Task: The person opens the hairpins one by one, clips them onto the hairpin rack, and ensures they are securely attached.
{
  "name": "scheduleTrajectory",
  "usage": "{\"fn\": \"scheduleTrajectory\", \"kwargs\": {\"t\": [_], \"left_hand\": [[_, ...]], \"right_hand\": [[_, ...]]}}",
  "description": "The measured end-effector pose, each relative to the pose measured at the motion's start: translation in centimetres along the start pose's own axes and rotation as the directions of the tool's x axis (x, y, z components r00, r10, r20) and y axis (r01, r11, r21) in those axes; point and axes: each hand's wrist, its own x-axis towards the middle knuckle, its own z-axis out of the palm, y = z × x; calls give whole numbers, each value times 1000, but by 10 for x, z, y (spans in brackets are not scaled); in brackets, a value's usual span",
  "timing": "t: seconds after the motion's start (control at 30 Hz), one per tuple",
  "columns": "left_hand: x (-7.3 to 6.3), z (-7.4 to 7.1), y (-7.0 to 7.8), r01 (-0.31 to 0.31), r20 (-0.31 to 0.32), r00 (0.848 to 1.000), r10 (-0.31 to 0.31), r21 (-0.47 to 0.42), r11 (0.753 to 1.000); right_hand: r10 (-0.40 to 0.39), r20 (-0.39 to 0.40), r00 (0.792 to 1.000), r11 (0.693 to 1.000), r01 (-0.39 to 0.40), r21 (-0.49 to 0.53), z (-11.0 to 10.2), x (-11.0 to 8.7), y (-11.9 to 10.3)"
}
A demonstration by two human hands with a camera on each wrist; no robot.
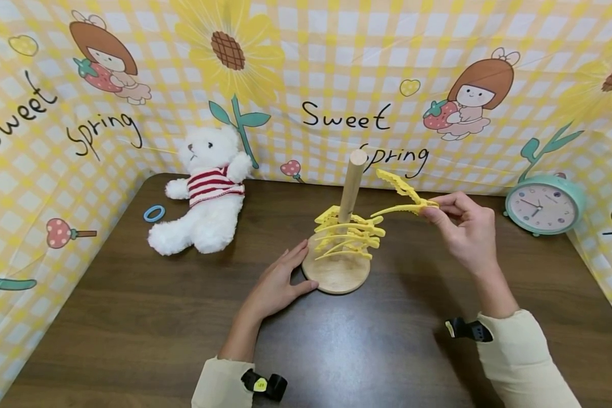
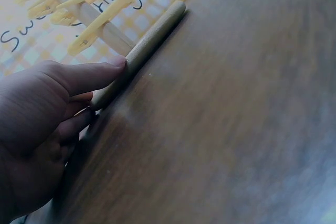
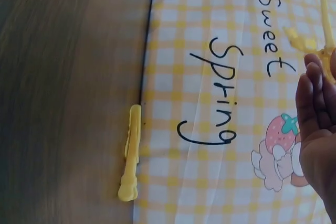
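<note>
A wooden stand (image 1: 339, 277) with a round base and an upright post (image 1: 353, 184) is near the middle of the table. Several yellow hair clips (image 1: 354, 232) are stacked around the lower post. At the base's left rim, my left hand (image 1: 275, 286) holds the edge between thumb and fingers; the left wrist view shows the thumb (image 2: 100, 76) along the rim. To the right of the post, my right hand (image 1: 464, 232) pinches one yellow hair clip (image 1: 405, 195) by its end, its two arms spread apart toward the post. Another yellow clip (image 3: 131, 153) lies on the table in the right wrist view.
A white teddy bear (image 1: 214, 181) in a striped shirt lies at the back left, beside a blue ring (image 1: 154, 213). A mint-green alarm clock (image 1: 543, 205) stands at the back right. Yellow checked cloth (image 1: 331, 73) walls the brown table (image 1: 367, 351) behind and at both sides.
</note>
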Motion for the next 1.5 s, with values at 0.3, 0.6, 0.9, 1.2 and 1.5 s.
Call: {"fn": "scheduleTrajectory", "kwargs": {"t": [0.3, 0.6, 0.9, 1.2, 1.5], "left_hand": [[0, 1, -1, 11, 1, 1000, -11, 7, 1000], [0, 1, -1, 4, 1, 1000, -4, -1, 1000], [0, 1, -1, -28, -8, 1000, 28, -10, 1000], [1, 0, 0, -33, 2, 999, 33, -2, 999], [1, -1, 0, -20, 7, 1000, 20, -4, 1000]], "right_hand": [[-54, -22, 998, 995, 52, -81, 10, 1, -9], [-84, 0, 997, 996, 83, -45, 14, 4, -22], [-129, 53, 990, 992, 127, 23, 22, 7, -32], [-156, 91, 984, 987, 151, 62, 28, 8, -35], [-191, 113, 975, 981, 185, 64, 38, 9, -38]]}}
